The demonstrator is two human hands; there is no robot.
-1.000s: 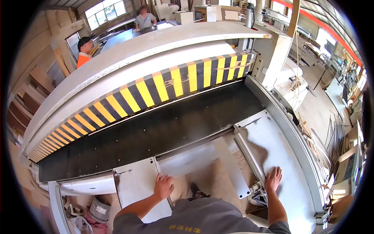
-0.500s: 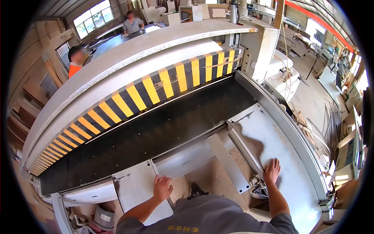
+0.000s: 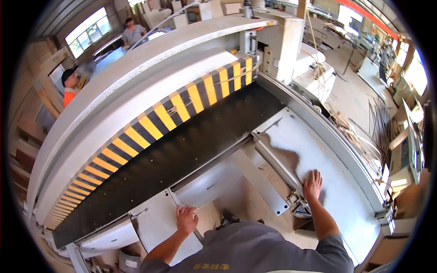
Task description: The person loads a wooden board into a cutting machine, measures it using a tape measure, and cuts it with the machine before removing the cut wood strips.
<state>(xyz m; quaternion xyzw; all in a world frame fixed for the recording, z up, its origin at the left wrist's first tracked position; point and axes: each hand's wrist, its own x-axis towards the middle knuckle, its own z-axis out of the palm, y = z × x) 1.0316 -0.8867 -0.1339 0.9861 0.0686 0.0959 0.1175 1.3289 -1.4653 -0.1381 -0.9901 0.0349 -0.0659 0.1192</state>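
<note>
My left hand [image 3: 186, 219] rests on the inner edge of the left grey metal panel [image 3: 154, 218], its fingers a little bent and apart. Lying flat with the fingers stretched out, my right hand [image 3: 312, 184] touches the wider right metal panel [image 3: 337, 200]. Neither hand holds anything. Just left of the right hand is a metal rail [image 3: 277, 164] with a clamp-like fitting [image 3: 297, 200] at its near end. Between the two panels, a flat metal bar [image 3: 261, 184] slants towards me over an opening.
Beyond the panels runs a long black machine bed [image 3: 182, 164]. Over its far side stands a yellow-and-black striped beam [image 3: 177, 107]. Two people, one in orange [image 3: 69, 84] and one in grey [image 3: 133, 34], are behind the machine. Thin strips [image 3: 380, 120] lean at the right.
The camera view has shifted, so the machine sits further left in it. The striped beam hides more of the bed's far edge. Both hands stay on the panels.
</note>
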